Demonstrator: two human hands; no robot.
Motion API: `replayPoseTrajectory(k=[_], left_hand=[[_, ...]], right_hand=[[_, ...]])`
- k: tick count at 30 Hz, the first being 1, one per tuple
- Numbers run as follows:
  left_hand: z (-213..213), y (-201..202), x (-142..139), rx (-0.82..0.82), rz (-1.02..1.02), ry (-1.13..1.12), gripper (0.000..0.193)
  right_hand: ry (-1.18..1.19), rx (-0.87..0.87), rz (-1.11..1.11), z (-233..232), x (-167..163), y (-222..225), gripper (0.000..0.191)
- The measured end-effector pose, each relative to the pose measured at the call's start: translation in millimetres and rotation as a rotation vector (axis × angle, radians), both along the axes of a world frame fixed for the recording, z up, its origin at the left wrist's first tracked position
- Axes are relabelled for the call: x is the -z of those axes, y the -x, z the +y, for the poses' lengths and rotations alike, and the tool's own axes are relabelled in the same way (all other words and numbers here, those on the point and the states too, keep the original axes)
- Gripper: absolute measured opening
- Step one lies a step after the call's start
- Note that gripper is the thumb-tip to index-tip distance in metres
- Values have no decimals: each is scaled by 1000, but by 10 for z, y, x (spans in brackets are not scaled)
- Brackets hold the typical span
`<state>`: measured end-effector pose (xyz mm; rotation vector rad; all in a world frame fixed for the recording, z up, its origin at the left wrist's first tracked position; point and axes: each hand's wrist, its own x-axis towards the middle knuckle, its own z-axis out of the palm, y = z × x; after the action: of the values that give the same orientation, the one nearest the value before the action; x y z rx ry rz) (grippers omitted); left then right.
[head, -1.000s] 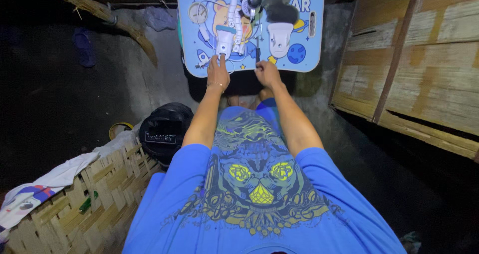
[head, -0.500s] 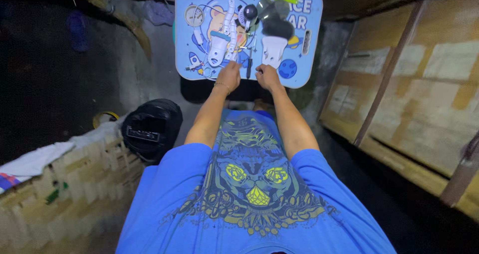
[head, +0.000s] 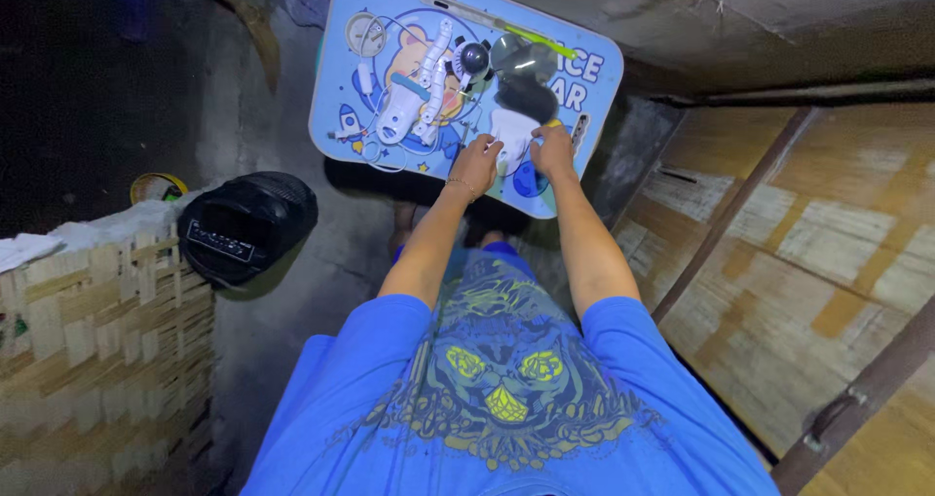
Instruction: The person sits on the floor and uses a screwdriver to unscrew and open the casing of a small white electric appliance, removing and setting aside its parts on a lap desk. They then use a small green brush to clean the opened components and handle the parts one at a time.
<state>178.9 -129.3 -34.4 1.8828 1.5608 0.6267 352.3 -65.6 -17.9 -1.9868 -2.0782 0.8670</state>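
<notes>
Blue shirt sleeves lead out to both hands at the near edge of the cartoon-printed counter (head: 341, 116). The left hand (head: 477, 162) and right hand (head: 552, 150) rest on a white plastic casing (head: 510, 134) between them, fingers curled on its sides. At 11 o'clock lie white parts (head: 409, 102); a black helmet (head: 245, 225) sits at 8 o'clock on the floor.

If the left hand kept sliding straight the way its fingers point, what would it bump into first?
Most likely the white part right at the fingertips of the left hand on the blue table; it may already be touching. Beyond that lies the dark piece. Depth is hard to judge from above.
</notes>
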Motion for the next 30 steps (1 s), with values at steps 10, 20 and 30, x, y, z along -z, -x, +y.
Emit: replayPoseTrajectory(k=[10,20,30], left_hand=[[268,-54,256,-48,212,86,57],[299,-119,404,-174,216,4,53],[230,-118,513,-206,117,-83,50]], right_hand=[[-59,90,108,800,139,-48,36],[-284,-150,82,1380,440,63,47],[-325,-145,-131,1427,690,-60,36]])
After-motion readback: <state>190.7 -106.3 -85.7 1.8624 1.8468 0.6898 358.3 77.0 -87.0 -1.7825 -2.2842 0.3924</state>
